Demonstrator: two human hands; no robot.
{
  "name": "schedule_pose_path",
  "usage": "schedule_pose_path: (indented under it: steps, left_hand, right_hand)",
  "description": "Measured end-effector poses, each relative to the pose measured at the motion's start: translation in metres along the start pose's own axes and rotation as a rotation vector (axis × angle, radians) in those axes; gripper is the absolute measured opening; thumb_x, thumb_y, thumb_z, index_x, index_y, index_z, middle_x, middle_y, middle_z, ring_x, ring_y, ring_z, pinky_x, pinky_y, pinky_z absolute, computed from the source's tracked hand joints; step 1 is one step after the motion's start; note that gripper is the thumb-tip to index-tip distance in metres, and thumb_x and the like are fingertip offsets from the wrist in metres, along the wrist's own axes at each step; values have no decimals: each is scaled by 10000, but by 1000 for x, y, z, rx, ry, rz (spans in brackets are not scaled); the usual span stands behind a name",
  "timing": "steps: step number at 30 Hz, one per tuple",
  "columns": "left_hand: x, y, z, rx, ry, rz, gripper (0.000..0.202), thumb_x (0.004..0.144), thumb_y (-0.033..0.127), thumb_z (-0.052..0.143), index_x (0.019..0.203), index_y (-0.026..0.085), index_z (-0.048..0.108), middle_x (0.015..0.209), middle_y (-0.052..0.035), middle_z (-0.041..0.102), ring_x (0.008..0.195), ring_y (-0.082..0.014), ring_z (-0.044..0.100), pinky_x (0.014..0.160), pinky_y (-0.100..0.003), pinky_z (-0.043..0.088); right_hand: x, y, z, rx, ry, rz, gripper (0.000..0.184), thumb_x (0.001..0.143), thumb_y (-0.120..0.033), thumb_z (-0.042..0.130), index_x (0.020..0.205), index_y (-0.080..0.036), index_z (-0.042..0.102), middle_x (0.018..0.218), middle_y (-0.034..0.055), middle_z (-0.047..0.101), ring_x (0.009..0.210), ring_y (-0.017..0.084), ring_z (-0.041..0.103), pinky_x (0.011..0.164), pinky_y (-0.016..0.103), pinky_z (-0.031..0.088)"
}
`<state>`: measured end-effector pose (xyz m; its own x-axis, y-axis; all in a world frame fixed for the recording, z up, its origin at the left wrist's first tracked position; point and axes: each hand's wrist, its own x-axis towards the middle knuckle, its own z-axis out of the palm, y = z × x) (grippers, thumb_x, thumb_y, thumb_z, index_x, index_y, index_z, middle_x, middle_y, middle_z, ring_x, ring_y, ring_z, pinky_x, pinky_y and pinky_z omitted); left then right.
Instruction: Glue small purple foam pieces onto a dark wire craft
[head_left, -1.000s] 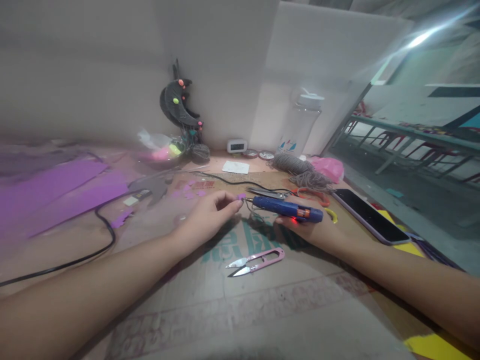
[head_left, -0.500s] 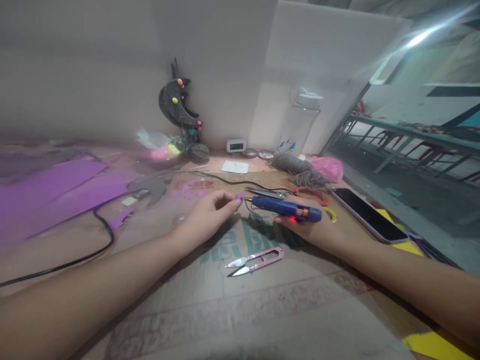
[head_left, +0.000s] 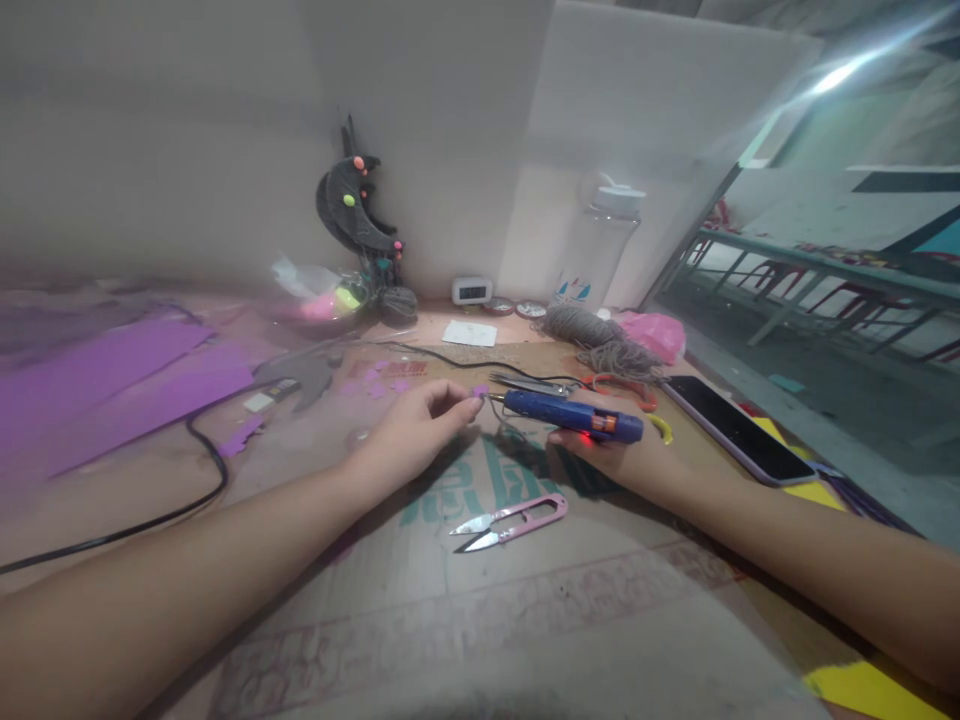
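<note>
My left hand [head_left: 415, 431] pinches a tiny purple foam piece [head_left: 480, 392] between thumb and fingertips, right at the metal nozzle of a blue glue gun [head_left: 570, 414]. My right hand [head_left: 616, 462] grips that glue gun from below, holding it level above the cardboard-covered table [head_left: 570, 620], nozzle pointing left at the purple piece. A small red light glows under the gun. Pink thread snips [head_left: 511, 520] lie on the cardboard just in front of both hands.
A black cable [head_left: 202, 445] runs across the left side, past purple foam sheets [head_left: 112, 385]. Behind lie grey yarn [head_left: 596, 340], a pink bag [head_left: 660, 335], a phone [head_left: 736, 430], a water bottle [head_left: 600, 250], a small clock [head_left: 472, 291], and a dark crescent ornament [head_left: 356, 215].
</note>
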<state>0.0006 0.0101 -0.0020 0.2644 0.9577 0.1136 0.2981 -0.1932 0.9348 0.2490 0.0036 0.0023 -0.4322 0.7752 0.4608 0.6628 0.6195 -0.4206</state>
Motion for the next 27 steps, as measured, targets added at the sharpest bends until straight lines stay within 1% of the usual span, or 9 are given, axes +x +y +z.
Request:
schedule_pose_path:
  steps: [8,13,18,27]
  left_hand:
    - [0,0,0,-1,-6,-11,258,859,417,560,781,172,570,707,29,568,647,-120,504,606,-248,346]
    - [0,0,0,11,-5,6,260,865,414,555,783,168,579,729,20,585,681,-127,518,644,-256,363]
    - [0,1,0,1,0,-11,260,859,417,560,785,168,577,718,20,575,672,-130,513,639,-262,362]
    - [-2,0,0,8,4,-15,283,854,446,556,789,171,579,731,12,588,677,-138,525,642,-263,371]
  right_hand:
    - [-1,0,2,7,-11,20,197,815,-318,624,700,-199,517,639,-25,560,581,120,524,543,224,396]
    - [-1,2,2,-1,-6,13,200,812,-316,628,693,-200,516,630,-24,559,578,122,518,541,228,394]
    - [-2,3,2,0,4,28,206,816,-326,627,693,-203,514,631,-26,555,574,121,511,540,231,391]
    - [-2,6,3,-7,13,34,188,811,-336,638,720,-202,541,655,-20,574,606,133,533,569,239,416]
